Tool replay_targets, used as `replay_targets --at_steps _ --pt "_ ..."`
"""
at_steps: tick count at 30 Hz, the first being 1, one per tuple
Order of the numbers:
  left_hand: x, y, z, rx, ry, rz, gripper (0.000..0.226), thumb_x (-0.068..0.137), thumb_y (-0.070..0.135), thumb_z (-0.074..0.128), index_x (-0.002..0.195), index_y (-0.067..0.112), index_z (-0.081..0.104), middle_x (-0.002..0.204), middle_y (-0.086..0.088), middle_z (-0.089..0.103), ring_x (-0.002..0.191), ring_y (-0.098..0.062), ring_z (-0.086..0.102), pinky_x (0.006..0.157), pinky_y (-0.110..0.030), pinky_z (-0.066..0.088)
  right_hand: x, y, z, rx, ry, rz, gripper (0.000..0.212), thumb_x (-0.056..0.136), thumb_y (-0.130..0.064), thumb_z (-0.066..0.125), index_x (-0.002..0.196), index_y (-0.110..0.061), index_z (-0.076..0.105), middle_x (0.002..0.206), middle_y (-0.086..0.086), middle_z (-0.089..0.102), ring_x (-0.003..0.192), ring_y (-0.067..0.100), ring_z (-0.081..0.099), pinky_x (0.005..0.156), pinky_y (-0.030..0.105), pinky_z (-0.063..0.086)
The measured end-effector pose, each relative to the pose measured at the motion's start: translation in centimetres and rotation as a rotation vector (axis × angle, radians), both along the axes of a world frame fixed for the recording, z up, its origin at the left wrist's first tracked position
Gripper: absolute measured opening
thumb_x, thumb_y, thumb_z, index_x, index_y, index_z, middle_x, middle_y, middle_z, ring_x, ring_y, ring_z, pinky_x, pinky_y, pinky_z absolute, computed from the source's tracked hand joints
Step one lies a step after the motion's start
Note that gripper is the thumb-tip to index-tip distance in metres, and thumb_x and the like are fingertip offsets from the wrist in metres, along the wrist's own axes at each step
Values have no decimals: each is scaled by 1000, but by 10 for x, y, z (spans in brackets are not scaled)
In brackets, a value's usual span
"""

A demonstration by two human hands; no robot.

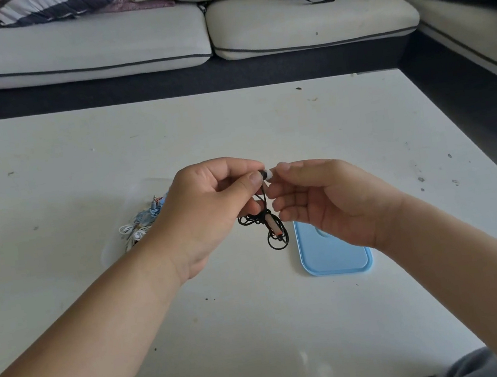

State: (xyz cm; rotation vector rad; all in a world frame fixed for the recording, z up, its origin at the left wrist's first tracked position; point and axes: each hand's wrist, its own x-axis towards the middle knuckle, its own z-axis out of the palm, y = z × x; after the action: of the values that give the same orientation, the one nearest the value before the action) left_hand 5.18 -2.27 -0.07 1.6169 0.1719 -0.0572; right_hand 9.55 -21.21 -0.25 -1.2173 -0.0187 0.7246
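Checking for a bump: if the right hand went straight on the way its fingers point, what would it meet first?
Probably the white earphone tip, which the left hand pinches; the right hand looks almost on it, though depth is unclear.

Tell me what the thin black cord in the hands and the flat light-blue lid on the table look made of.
Thin black cord: likely rubber- or plastic-coated wire, matte; it hangs in limp tangled loops. Flat light-blue lid: probably moulded plastic, smooth and slightly glossy, with rounded corners and a raised rim.
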Motion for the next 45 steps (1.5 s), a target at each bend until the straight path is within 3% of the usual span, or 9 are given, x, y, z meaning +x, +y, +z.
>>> replay_targets --at_steps 9,18,21,24,29,33,37,42,45 --pt "-3 6 4 86 31 -50 14 94 12 74 105 18 79 96 -4 81 88 -28 78 94 -41 61 -3 7 -7 -104 -79 10 29 91 -20 71 111 1 70 88 9 65 71 19 63 65 29 55" --pt "-20 36 9 178 61 104 17 86 12 82 101 17 78 87 -5 79 69 -12 74 61 -13 52 -3 47 -16 -259 -16 -158 29 96 -33 69 102 -5 74 79 8 66 62 20 55 57 32 44" --pt "-27 56 11 155 63 182 14 85 19 84 97 20 79 91 -8 79 76 -16 77 71 -23 60 -11 75 -36 -555 -199 -129 15 93 -24 66 94 -11 74 77 5 69 59 17 57 54 31 45" --pt "-33 79 12 146 62 241 9 86 20 82 95 19 80 87 -7 79 76 -18 76 85 -36 64 -23 108 -55 -674 -377 -36 16 92 -27 66 107 -23 69 85 3 72 59 11 62 52 24 46" --pt "-37 110 20 111 55 344 8 88 14 76 94 18 80 83 -8 76 69 -15 70 69 -23 58 -42 146 -72 -762 -746 127 37 93 -40 66 129 -43 57 89 -6 60 71 9 58 67 27 52" --pt "-33 123 19 187 53 379 14 89 14 71 96 23 80 93 -5 78 68 -14 72 65 -22 56 -42 151 -77 -967 -928 169 24 94 -58 56 110 -40 61 87 -11 53 77 17 59 71 34 52" --pt "-28 118 17 312 85 272 14 91 11 70 94 21 79 82 -6 76 63 -12 70 73 -34 66 -31 141 -80 -964 -802 216 19 91 -51 58 98 -34 50 66 -2 62 63 25 64 60 40 56" --pt "-25 112 14 521 152 129 15 90 12 67 89 23 78 77 -5 75 67 -20 73 78 -42 66 -26 128 -75 -846 -639 154 8 84 -23 63 88 -28 60 71 8 70 63 30 70 60 40 59" --pt "-21 107 10 662 193 71 16 87 15 64 82 24 77 78 3 73 75 -20 72 75 -35 63 -20 113 -70 -924 -651 163 12 80 -19 64 87 -29 62 74 6 70 67 28 70 57 34 56"
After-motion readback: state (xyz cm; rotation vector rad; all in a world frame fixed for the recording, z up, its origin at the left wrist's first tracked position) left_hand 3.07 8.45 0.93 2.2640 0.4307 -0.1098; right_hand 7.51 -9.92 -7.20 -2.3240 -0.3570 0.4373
